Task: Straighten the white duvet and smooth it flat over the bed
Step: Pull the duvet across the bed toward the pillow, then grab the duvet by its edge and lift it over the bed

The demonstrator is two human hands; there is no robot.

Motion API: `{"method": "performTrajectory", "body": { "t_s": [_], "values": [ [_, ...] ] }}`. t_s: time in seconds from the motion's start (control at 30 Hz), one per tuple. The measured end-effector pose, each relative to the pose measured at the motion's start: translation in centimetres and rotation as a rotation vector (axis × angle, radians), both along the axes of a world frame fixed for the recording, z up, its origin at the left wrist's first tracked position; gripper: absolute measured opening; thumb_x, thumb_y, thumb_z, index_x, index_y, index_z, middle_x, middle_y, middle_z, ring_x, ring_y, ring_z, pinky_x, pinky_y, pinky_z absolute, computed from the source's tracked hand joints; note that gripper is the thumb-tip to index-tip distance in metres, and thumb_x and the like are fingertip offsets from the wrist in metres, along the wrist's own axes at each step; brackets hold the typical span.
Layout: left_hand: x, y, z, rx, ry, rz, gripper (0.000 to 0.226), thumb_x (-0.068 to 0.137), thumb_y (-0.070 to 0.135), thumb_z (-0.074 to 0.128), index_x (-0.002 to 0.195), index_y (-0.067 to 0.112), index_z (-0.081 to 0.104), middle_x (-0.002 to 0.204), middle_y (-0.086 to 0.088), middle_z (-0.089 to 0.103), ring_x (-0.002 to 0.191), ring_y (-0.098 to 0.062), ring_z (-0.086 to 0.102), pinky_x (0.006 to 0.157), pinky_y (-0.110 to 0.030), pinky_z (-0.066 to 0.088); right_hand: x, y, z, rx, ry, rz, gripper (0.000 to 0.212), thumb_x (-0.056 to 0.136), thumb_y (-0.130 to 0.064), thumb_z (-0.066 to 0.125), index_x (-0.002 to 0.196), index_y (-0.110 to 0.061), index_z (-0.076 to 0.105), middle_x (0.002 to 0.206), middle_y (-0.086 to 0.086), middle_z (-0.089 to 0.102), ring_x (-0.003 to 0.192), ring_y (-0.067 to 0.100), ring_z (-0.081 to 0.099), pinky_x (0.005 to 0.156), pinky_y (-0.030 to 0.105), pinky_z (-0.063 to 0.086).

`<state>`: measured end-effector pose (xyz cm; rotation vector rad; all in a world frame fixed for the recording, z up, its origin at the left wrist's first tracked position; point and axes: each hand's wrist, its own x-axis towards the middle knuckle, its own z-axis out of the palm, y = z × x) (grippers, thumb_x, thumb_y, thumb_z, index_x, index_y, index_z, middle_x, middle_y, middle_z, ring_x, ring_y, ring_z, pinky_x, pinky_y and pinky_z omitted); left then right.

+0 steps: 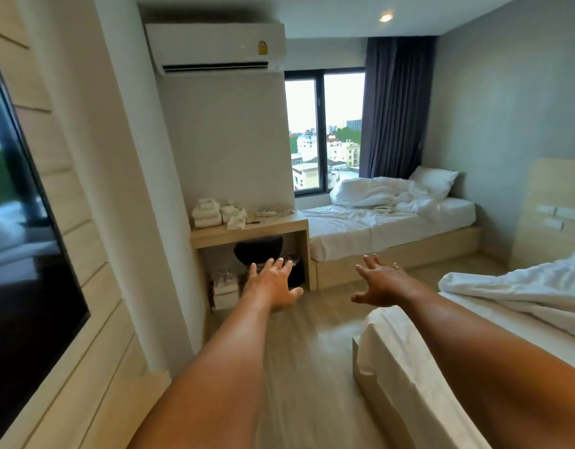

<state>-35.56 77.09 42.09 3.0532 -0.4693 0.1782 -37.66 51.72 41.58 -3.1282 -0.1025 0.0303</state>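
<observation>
Ahead of you, the far bed (393, 228) carries a crumpled white duvet (373, 194) and a pillow (436, 181). The near bed (402, 367) holds a second rumpled duvet (522, 290). Folded towels (208, 213) sit on the worktop (247, 231).

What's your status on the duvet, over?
Open and outstretched, holding nothing: left hand, right hand. Rumpled, untouched: near duvet; far duvet bunched by the pillow. No obstacle seen on the floor ahead.
</observation>
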Motion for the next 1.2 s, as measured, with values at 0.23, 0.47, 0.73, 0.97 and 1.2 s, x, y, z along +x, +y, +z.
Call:
{"method": "performTrajectory", "body": {
  "t_s": [0.23, 0.47, 0.73, 0.97, 1.2],
  "values": [
    [16.7, -1.6, 0.2, 0.047, -0.011, -0.039, 0.078, 0.093, 0.052, 0.049, 0.155, 0.025, 0.008, 0.163, -0.001, 0.006, 0.149, -0.021, 0.000, 0.119, -0.053, 0.000, 16.8, -2.1, -0.3, 0.029, 0.023, -0.092, 0.091, 0.089, -0.061, 0.054, 0.156, -0.020, 0.009, 0.162, 0.007, -0.012, 0.149, 0.025, -0.011, 0.119, 0.052, 0.004],
    [33.5, -2.3, 1.5, 0.036, -0.063, -0.080, 0.081, 0.093, 0.049, 0.050, 0.155, 0.024, 0.004, 0.163, -0.002, 0.005, 0.149, -0.022, -0.001, 0.118, -0.053, 0.000, 34.1, -2.4, -0.8, -0.016, -0.006, -0.073, 0.094, 0.088, -0.065, 0.050, 0.155, -0.024, 0.000, 0.160, 0.005, -0.020, 0.147, 0.026, -0.019, 0.119, 0.056, -0.002],
    [54.1, -5.9, -0.2, 0.016, -0.039, -0.195, 0.084, 0.092, 0.049, 0.052, 0.155, 0.023, 0.003, 0.163, -0.003, 0.003, 0.149, -0.022, -0.001, 0.119, -0.051, -0.002, 51.4, -5.9, -3.4, -0.034, 0.012, -0.230, 0.096, 0.087, -0.068, 0.048, 0.155, -0.023, -0.002, 0.160, 0.004, -0.019, 0.148, 0.024, -0.016, 0.117, 0.053, -0.001],
    [72.2, -14.2, -1.1, 0.028, -0.009, -0.416, 0.086, 0.090, 0.051, 0.055, 0.155, 0.023, 0.006, 0.163, -0.002, 0.003, 0.149, -0.021, 0.000, 0.120, -0.050, 0.004, 62.2, -11.8, -2.9, 0.042, 0.030, -0.489, 0.095, 0.087, -0.066, 0.049, 0.156, -0.022, 0.000, 0.162, 0.003, -0.014, 0.149, 0.022, -0.012, 0.119, 0.047, 0.005],
    [83.6, -29.2, -4.8, 0.059, -0.036, -0.762, 0.087, 0.090, 0.054, 0.053, 0.155, 0.023, 0.004, 0.163, -0.002, 0.002, 0.149, -0.020, -0.001, 0.120, -0.050, 0.003, 66.5, -23.6, -6.4, 0.079, 0.088, -0.813, 0.096, 0.086, -0.066, 0.051, 0.156, -0.021, 0.002, 0.162, 0.004, -0.014, 0.149, 0.023, -0.012, 0.117, 0.048, 0.011]
  ]
}}
